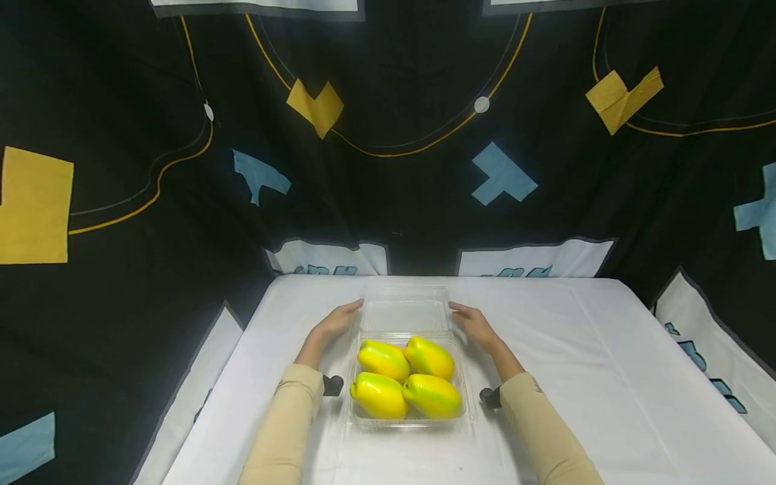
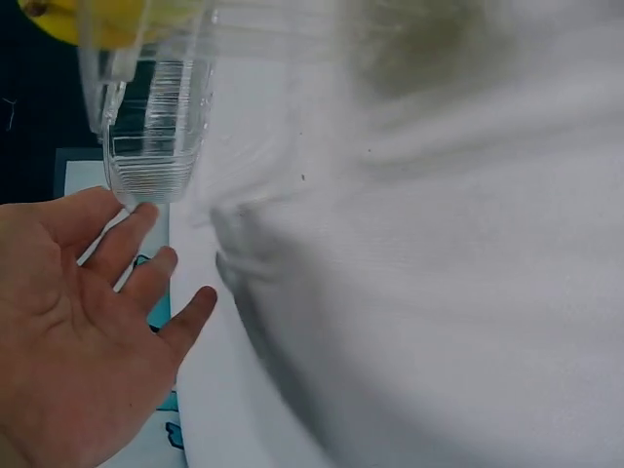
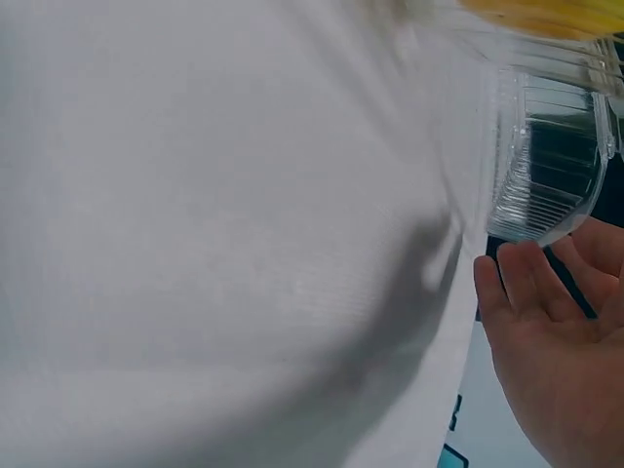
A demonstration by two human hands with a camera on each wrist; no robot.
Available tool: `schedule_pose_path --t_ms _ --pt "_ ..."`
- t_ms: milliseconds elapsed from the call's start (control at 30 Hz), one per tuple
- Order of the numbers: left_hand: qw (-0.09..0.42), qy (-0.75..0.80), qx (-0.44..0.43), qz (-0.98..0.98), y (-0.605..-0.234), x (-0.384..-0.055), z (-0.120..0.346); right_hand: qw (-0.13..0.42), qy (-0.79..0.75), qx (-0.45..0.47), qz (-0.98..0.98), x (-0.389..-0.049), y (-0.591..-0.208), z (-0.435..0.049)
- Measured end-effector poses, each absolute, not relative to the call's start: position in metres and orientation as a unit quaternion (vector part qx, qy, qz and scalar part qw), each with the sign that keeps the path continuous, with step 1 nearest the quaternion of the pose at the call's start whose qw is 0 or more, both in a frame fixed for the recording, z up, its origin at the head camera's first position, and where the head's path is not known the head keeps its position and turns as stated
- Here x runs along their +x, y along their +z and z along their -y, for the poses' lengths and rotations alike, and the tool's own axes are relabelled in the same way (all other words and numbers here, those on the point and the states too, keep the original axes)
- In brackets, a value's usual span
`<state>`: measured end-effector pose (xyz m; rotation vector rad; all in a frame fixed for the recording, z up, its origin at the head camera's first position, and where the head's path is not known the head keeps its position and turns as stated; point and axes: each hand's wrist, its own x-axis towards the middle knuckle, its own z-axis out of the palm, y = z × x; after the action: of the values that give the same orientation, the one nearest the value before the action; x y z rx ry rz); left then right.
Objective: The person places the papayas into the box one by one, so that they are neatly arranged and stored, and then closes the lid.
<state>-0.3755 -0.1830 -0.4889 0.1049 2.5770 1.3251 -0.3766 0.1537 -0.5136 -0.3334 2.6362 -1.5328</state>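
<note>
A clear plastic clamshell container (image 1: 411, 424) lies opened on the white table in the head view, its hinged lid (image 1: 405, 315) laid back on the far side. Several plump yellow-green fruits (image 1: 432, 396), mango-like or papaya-like, sit in the base. My left hand (image 1: 335, 322) is at the lid's left side; in the left wrist view its fingertips meet the ridged corner of the lid (image 2: 156, 166), fingers loosely extended. On the opposite side my right hand (image 1: 476, 326) mirrors it, with fairly straight fingertips at the lid's edge (image 3: 541, 195) in the right wrist view. Neither hand's fingers curl round the lid.
The white-covered table (image 1: 582, 377) extends to both sides of the container. Behind it hangs a dark curtain (image 1: 388, 202) with yellow and blue shapes. Both forearms are in beige sleeves (image 1: 285, 424), with a small black wrist device (image 1: 333, 385) on each.
</note>
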Motion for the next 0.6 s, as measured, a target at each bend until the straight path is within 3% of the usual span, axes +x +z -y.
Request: schedule_pose_path --t_ms 367,600 --pt "0.042 0.487 0.086 -0.868 -0.454 -0.382 0.181 -0.059 -0.476 -0.108 -0.871 -0.377 -0.465 -0.148" --pt "-0.047 0.510 0.132 -0.848 -0.426 -0.377 0.182 -0.120 -0.497 -0.134 -0.849 -0.379 -0.436 -0.147"
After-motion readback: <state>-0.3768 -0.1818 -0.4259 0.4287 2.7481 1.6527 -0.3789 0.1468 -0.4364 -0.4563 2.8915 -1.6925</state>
